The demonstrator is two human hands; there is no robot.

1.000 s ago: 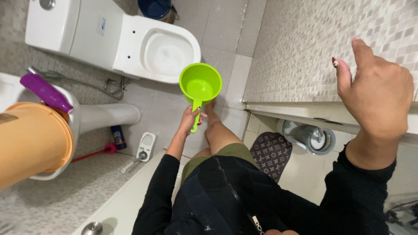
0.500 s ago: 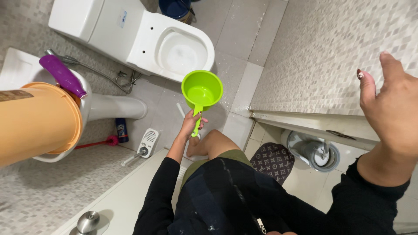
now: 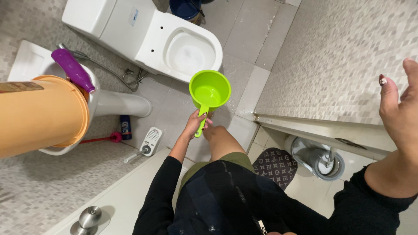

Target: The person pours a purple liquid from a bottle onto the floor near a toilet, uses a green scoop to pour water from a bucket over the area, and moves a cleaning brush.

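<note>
left hand [image 3: 195, 126]: fingers wrapped tight round the handle of the green scoop [image 3: 210, 91], bowl facing up
green scoop: held in the air just in front of the toilet [image 3: 174, 48] bowl, over the floor tiles
right hand [image 3: 402, 109]: raised, fingers spread, holding nothing, well apart from the toilet by the mosaic wall [image 3: 344, 56]
orange bucket [image 3: 41, 113]: on the sink, beside the toilet tank
</note>
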